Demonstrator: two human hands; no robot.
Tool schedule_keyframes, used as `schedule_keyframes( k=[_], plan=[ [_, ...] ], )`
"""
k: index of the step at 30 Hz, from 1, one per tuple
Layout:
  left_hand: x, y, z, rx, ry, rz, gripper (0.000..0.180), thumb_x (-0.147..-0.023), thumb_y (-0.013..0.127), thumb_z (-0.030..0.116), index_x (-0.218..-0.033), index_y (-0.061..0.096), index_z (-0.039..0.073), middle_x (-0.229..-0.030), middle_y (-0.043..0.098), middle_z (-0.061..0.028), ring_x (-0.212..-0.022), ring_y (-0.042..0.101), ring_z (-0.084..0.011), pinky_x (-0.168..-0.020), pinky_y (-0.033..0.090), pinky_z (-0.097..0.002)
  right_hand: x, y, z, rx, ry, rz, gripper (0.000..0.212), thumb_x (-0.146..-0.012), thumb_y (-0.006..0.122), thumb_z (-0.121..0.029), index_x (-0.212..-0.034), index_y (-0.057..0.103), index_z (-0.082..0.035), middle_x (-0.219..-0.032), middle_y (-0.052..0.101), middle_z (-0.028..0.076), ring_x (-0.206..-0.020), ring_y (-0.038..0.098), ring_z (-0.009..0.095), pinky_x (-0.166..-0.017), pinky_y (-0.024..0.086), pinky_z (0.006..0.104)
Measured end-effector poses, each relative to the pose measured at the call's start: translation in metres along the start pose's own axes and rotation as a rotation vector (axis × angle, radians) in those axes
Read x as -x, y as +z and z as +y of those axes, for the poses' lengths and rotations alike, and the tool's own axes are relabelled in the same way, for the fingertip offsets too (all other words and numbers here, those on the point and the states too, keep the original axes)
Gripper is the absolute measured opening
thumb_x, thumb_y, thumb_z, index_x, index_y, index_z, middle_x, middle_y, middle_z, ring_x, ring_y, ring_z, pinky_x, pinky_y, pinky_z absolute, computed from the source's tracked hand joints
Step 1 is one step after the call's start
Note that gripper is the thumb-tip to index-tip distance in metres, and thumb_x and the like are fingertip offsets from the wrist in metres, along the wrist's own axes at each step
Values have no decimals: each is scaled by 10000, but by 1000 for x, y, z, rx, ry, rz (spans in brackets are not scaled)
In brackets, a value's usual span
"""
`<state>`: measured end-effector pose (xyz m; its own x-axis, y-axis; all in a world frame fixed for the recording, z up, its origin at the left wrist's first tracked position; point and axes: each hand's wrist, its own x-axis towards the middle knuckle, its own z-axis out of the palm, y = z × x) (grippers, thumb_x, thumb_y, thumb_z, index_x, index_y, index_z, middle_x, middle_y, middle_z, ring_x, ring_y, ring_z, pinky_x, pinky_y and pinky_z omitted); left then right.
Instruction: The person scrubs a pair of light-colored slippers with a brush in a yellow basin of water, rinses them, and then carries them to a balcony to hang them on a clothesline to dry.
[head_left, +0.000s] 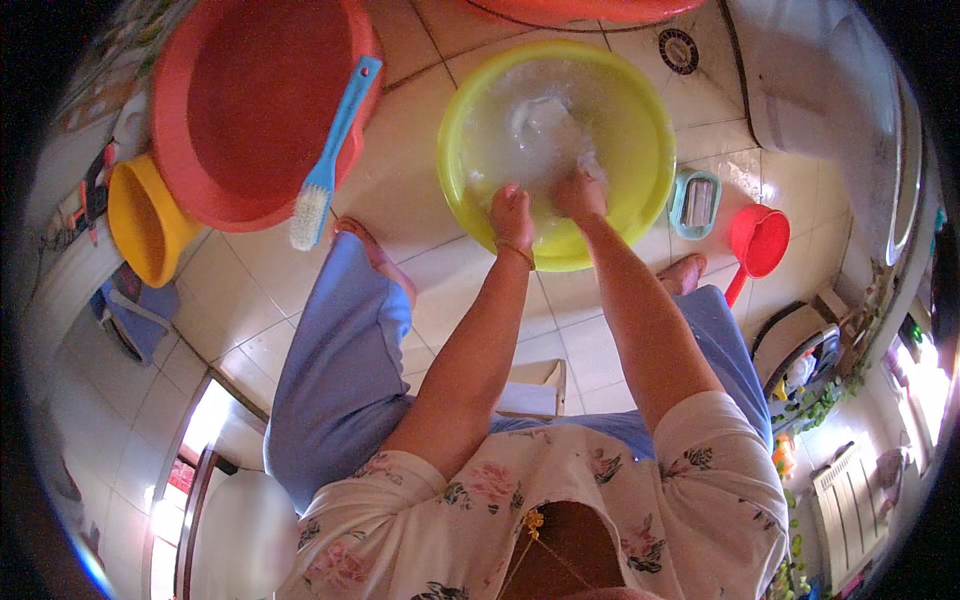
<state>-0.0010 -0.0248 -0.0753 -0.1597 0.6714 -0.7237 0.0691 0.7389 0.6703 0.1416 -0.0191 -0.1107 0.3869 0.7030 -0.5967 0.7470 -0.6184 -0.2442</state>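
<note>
A yellow-green basin (452,150) stands on the floor in front of me, holding cloudy, sudsy water. A white cloth (545,122) lies bunched up in that water, partly under the surface. My right hand (582,193) reaches into the basin with its fingers down and closed at the cloth's near end, the fingertips partly hidden by suds. Just left of it, my left hand (512,215) is curled closed inside the near rim, thumb upward. What its fingers hold, if anything, is hidden.
Left is a large red basin (250,110) with a blue-handled scrub brush (335,150) across its rim, beside a yellow bucket (150,220). A light-blue soap dish (695,204) and a red dipper (760,241) sit right. A floor drain (678,50) lies beyond.
</note>
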Motion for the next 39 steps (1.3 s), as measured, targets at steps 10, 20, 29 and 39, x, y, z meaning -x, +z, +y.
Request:
schedule_keyframes(
  k=[10,20,29,39],
  plan=[
    [18,28,73,242,-188,-119,859,-720,689,347,-1356,205,32,-1303,363,-170,-1132,422,-293,-887,376,-419,89,-130,-44,46,-206,-41,425,-775,546,-281,-1141,484,-75,-965,592,224,-901,565,399,-748,457,455],
    [35,41,97,788,-213,-492,152,-757,569,265,-836,558,136,-732,525,-17,-672,510,-164,-607,448,-341,171,-250,-54,289,-299,101,269,-800,516,-231,-1052,572,-157,-859,626,89,-831,608,273,-795,448,417],
    [103,63,141,1570,-456,-787,289,-839,556,431,-780,535,149,-666,514,-29,-620,519,-179,-619,491,-366,204,-230,-115,259,-502,394,393,-752,610,-345,-1044,547,-89,-1010,574,127,-968,517,326,-843,383,471],
    [129,24,207,923,-56,-483,345,-831,592,359,-620,478,112,-603,409,40,-555,372,-87,-517,344,-274,193,-244,-115,105,-363,429,443,-788,552,-388,-961,590,18,-781,617,225,-731,606,372,-653,476,429]
  ],
)
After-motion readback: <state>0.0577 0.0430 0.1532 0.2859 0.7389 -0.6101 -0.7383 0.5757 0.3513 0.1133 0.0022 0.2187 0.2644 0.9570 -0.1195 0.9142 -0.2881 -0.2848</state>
